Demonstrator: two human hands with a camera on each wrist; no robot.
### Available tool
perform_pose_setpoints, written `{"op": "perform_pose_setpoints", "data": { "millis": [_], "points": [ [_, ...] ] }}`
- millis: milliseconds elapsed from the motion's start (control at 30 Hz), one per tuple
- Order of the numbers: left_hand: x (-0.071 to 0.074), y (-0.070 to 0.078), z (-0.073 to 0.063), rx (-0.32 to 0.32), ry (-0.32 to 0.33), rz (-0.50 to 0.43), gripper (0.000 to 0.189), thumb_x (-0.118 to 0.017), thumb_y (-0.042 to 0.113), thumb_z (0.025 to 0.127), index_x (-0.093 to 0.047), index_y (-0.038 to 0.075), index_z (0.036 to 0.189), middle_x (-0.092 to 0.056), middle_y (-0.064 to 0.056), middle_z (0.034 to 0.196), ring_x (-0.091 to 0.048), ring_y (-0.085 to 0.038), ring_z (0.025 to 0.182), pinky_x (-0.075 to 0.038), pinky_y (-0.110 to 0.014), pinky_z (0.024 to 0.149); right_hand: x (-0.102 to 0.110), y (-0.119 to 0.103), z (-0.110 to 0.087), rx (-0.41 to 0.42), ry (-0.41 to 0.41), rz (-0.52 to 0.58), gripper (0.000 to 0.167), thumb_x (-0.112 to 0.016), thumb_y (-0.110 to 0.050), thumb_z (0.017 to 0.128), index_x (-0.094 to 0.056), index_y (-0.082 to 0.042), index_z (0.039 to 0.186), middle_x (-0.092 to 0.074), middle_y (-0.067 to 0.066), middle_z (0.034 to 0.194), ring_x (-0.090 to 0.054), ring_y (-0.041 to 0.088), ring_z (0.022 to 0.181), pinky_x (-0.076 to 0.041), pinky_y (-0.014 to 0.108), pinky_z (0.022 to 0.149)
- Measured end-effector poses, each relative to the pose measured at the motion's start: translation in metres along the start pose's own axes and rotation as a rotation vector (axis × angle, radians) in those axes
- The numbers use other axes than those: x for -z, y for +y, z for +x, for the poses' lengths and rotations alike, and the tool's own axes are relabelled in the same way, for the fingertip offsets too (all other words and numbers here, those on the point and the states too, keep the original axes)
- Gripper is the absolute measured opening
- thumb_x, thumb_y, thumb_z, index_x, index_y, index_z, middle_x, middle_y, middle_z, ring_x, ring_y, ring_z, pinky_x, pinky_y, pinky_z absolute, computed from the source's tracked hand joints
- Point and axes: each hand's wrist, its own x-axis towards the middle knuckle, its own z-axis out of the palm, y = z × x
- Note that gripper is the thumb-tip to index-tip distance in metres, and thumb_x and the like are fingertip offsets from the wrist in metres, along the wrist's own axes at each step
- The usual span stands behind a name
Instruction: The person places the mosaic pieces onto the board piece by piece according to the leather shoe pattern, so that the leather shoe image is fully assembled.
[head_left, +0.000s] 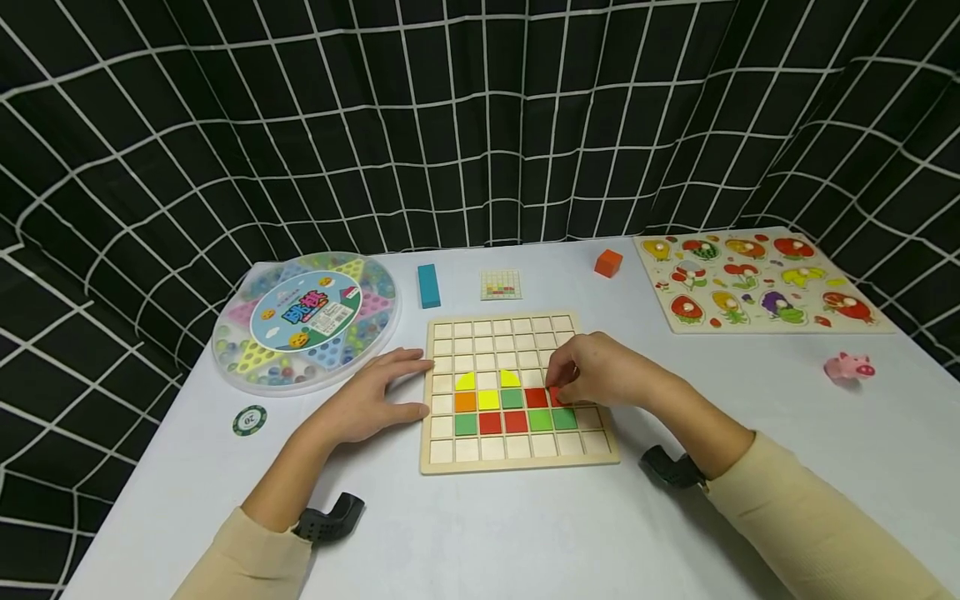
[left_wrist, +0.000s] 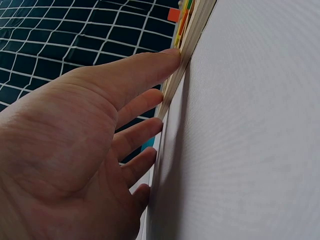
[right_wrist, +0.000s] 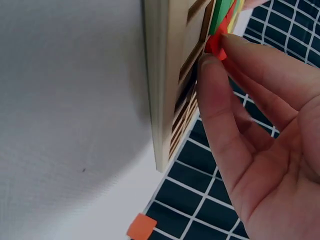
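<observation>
A wooden grid board lies on the white table, with green, red, orange and yellow tiles in several of its cells. Two yellow quarter-round pieces sit in the row above the square tiles. My right hand pinches a red tile between thumb and finger, over the cell right of another red tile. In the head view the fingers partly cover the held tile. My left hand rests at the board's left edge, fingers extended, thumb and fingertips touching the rim.
Behind the board lie a blue block, a small pattern card and an orange block. At left are a round marble game box and a chip. A fruit puzzle and a pink pig lie right.
</observation>
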Motion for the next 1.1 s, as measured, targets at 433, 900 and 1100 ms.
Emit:
{"op": "perform_pose_setpoints", "data": {
  "millis": [433,900,1100],
  "points": [
    [0.0002,0.0007,0.0001,-0.004,0.004,0.003,0.065,-0.078,0.03,0.091,-0.056,0.016,0.15,-0.038,-0.01,0.166,-0.026,-0.038,0.156,-0.025,-0.064,0.123,-0.0043,-0.0045,-0.0016,0.053,0.036,-0.124,0.013,-0.078,-0.003,0.089,-0.077,-0.014,0.083,-0.07,-0.005,0.077,-0.059,0.014,0.079,-0.052,0.028,0.071],
    [0.0008,0.001,-0.0002,-0.007,0.008,0.01,0.064,-0.079,0.03,0.09,-0.057,0.017,0.149,-0.038,-0.01,0.166,-0.027,-0.038,0.156,-0.025,-0.064,0.123,-0.0058,0.0012,-0.0032,0.083,0.076,-0.13,0.009,-0.078,-0.006,0.09,-0.077,-0.015,0.088,-0.069,-0.006,0.078,-0.059,0.013,0.079,-0.051,0.03,0.074],
    [0.0018,0.0021,0.0,-0.007,-0.001,0.021,0.064,-0.078,0.031,0.091,-0.057,0.016,0.15,-0.038,-0.01,0.166,-0.027,-0.039,0.156,-0.025,-0.064,0.123,-0.0052,0.0028,-0.0047,0.081,0.086,-0.127,0.005,-0.077,-0.011,0.092,-0.077,-0.016,0.09,-0.069,-0.007,0.08,-0.059,0.015,0.082,-0.05,0.031,0.076]
  ]
}}
